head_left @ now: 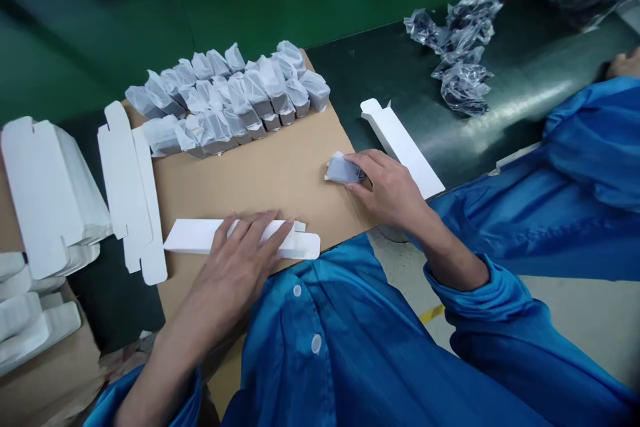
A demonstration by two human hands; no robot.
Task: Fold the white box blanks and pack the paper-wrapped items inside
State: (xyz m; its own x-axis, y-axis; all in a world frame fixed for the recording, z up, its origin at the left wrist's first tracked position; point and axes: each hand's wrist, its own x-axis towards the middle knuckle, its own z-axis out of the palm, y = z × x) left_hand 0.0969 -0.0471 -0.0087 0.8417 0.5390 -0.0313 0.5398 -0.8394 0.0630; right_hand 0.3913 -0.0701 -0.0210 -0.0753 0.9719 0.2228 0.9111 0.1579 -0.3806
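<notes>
My left hand (245, 247) rests over a long white carton (193, 235) lying on the brown cardboard sheet (240, 180), its fingers curled around the carton's side. Flaps stick out at the carton's right end. In my right hand (387, 183), pinched between thumb and fingers, is a small grey wrapped block (343, 169) with dark printed marks. It is held low over the sheet's right part. Several rows of similar white-wrapped blocks (240, 103) stand along the back of the sheet. Right of my right hand lies another white carton (405, 147) with its far flap raised.
A flat unfolded carton (133, 197) lies at the left, beside a stack of flat cartons (47, 187). More white cartons (35, 320) sit at lower left. Crumpled clear plastic bags (460, 53) lie on the dark green bench. A co-worker's blue sleeve (595, 120) is at right.
</notes>
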